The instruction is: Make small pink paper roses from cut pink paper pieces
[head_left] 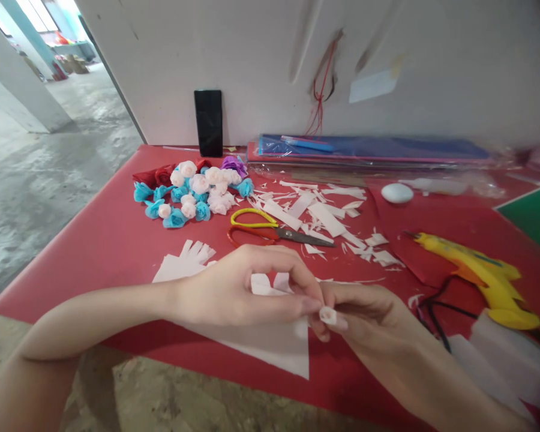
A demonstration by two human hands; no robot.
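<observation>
A small rolled white paper bud [327,315] sits between my hands above the front of the red table. My right hand [378,321] pinches it between thumb and fingers. From the left, my left hand [247,288] closes its thumb and fingertips on the side of the same bud. Beneath my hands lies a white paper sheet [270,348], its far left end cut into strips. Just beyond my left hand, scissors [292,234] with yellow and red handles rest among white paper scraps [326,219].
Several blue, white, red and purple paper flowers [189,192] cluster at the back left. A black phone [209,123] leans on the white wall. At right are a yellow glue gun [472,264] with a black cord and a white egg-shaped object [396,193]. Plastic-wrapped sheets [378,147] lie along the back.
</observation>
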